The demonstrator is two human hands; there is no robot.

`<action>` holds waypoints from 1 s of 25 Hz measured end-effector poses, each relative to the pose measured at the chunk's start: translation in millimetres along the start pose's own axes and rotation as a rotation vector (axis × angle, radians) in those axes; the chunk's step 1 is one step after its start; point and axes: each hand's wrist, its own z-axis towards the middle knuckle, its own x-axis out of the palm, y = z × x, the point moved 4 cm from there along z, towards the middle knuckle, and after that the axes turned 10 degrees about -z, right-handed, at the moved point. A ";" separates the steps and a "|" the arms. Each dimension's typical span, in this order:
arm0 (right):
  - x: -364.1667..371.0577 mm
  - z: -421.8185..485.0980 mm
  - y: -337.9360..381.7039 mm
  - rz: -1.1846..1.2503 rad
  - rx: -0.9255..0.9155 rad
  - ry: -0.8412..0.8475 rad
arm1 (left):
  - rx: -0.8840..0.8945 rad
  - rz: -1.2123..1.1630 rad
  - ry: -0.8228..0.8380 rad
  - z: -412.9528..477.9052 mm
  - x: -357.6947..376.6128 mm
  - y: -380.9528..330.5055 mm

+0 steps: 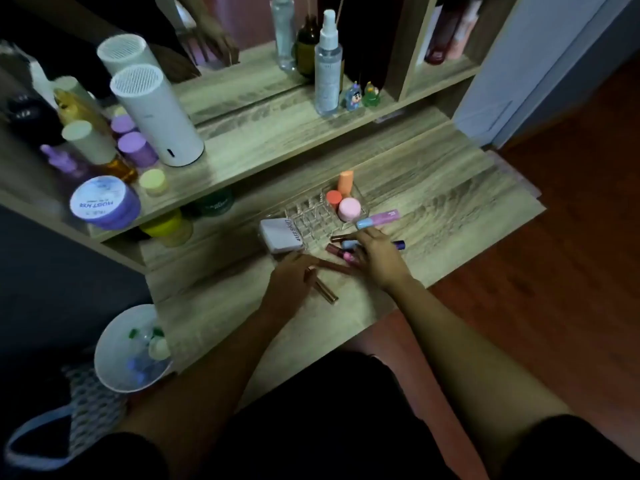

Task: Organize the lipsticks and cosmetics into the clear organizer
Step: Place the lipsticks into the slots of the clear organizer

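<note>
A white cylinder [157, 116] and spray bottle [327, 69] stand on the wooden shelf [263, 147].

Both forearms are bare, with no sleeves reaching them. The left hand [289, 284] and right hand [375, 258] wear no rings, watch or gloves. Dark, plain clothing [311, 427] covers the lap and knees.

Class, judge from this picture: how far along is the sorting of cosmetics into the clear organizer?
Early. Done: three orange and pink items stand in the clear organizer. In hand: the left hand holds a gold lipstick; the right hand rests on loose tubes. Left: those tubes; the grid slots are empty.
</note>
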 end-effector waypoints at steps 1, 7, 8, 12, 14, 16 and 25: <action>-0.5 5.1 -2.5 -0.014 -0.015 -0.009 | 0.025 0.026 0.011 5.2 4.7 1.6; 4.8 33.1 1.1 -0.227 -0.124 0.116 | 0.148 0.294 0.145 32.0 30.7 7.7; 5.5 35.8 2.1 -0.268 -0.127 0.142 | 0.159 0.327 0.162 33.7 31.6 6.8; 7.8 45.5 -2.4 -0.355 -0.142 0.192 | 0.204 0.409 0.223 40.1 38.4 4.2; 7.5 47.8 -4.1 -0.382 -0.145 0.211 | 0.210 0.439 0.250 41.5 39.8 6.8; 6.0 49.4 -3.6 -0.402 -0.148 0.231 | 0.215 0.450 0.274 43.1 39.3 7.7; 8.8 61.1 0.6 -0.464 -0.155 0.271 | 0.284 0.490 0.312 48.9 37.1 7.4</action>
